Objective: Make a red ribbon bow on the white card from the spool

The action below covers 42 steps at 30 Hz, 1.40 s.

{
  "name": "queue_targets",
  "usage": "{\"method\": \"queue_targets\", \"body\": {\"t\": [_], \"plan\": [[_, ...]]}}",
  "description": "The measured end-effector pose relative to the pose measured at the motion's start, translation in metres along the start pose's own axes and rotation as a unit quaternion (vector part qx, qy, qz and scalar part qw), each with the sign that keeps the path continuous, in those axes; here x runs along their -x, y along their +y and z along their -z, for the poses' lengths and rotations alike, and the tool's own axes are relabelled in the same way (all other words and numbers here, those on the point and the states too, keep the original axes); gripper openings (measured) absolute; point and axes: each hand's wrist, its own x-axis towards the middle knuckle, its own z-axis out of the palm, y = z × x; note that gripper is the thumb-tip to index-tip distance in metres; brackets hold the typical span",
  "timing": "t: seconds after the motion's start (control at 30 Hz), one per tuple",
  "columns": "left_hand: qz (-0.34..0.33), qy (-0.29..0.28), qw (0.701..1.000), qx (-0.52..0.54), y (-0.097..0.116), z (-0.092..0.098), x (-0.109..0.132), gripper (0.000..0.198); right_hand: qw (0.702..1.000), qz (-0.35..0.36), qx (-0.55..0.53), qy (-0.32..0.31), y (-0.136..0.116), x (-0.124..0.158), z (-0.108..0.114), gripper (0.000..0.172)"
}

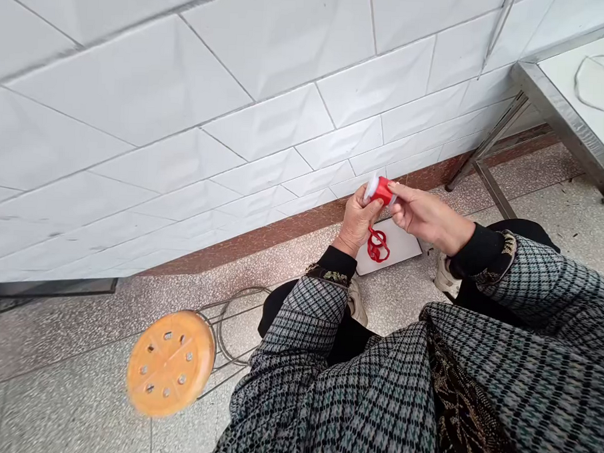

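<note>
Both of my hands are raised in front of me over the floor, together holding a small spool of red ribbon point(382, 190) with whitish ends. My left hand point(358, 219) has its fingers closed on the spool's left end. At the other end, my right hand point(425, 215) pinches the spool between thumb and fingers. A loose, looped length of ribbon point(378, 246) hangs below my left hand. Behind it on the floor lies a flat white panel point(404, 247) with a dark edge.
A white tiled wall point(281, 125) rises ahead. An orange round stool point(170, 364) with a thin metal frame is at lower left. At right stands a metal-framed table point(577, 111) with a thin loop of cord on top. My shoes point(447, 276) flank the panel.
</note>
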Motion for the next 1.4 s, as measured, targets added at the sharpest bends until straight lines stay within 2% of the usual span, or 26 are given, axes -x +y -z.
{"method": "queue_targets", "body": {"t": [0.07, 0.17, 0.23, 0.4, 0.53, 0.63, 0.73, 0.83, 1.0, 1.07, 1.13, 1.27, 1.4], "plan": [[0.011, 0.011, 1.0, 0.026, 0.0, -0.005, 0.001, 0.058, 0.997, 0.06, 0.042, -0.01, 0.008, -0.001, 0.001, 0.013], [0.011, 0.017, 1.0, 0.014, -0.002, -0.008, 0.001, 0.057, 0.995, 0.089, 0.048, 0.01, 0.009, -0.005, 0.002, 0.02], [0.0, 0.006, 1.0, -0.017, -0.004, -0.005, -0.001, 0.059, 0.997, 0.071, 0.017, 0.027, 0.003, -0.007, 0.002, 0.022], [-0.007, -0.009, 0.997, -0.077, -0.007, 0.01, -0.005, 0.068, 0.998, -0.026, -0.051, 0.032, -0.011, -0.007, -0.001, 0.024], [0.02, -0.025, 0.996, -0.082, -0.003, 0.016, -0.007, 0.081, 0.994, -0.069, -0.071, 0.039, -0.012, -0.006, -0.001, 0.024], [0.029, -0.045, 0.997, -0.064, -0.002, 0.016, -0.008, 0.079, 0.993, -0.094, -0.067, 0.035, -0.014, -0.005, 0.001, 0.021], [0.028, -0.041, 0.998, -0.045, -0.003, 0.013, -0.007, 0.075, 0.992, -0.107, -0.064, 0.031, -0.016, -0.003, 0.0, 0.022], [0.022, -0.023, 0.999, -0.028, -0.003, 0.008, -0.004, 0.074, 0.995, -0.083, -0.053, 0.027, -0.012, 0.001, -0.003, 0.02], [0.002, 0.027, 1.0, -0.001, -0.004, -0.007, 0.005, 0.074, 1.0, 0.031, -0.005, 0.001, 0.008, 0.005, -0.005, 0.009], [-0.005, 0.032, 0.999, -0.004, -0.004, -0.01, 0.006, 0.073, 0.998, 0.055, 0.009, 0.0, 0.009, 0.004, -0.004, 0.009], [-0.017, 0.018, 0.999, -0.033, -0.004, -0.009, 0.005, 0.071, 0.999, 0.035, 0.006, 0.005, 0.004, 0.002, -0.001, 0.012], [-0.063, -0.047, 0.989, -0.127, 0.002, 0.006, -0.003, 0.073, 0.998, -0.058, -0.017, 0.022, -0.013, -0.003, 0.004, 0.018], [-0.069, -0.074, 0.983, -0.152, 0.006, 0.02, -0.006, 0.072, 0.992, -0.121, -0.023, 0.009, -0.019, -0.008, 0.008, 0.017]]}}
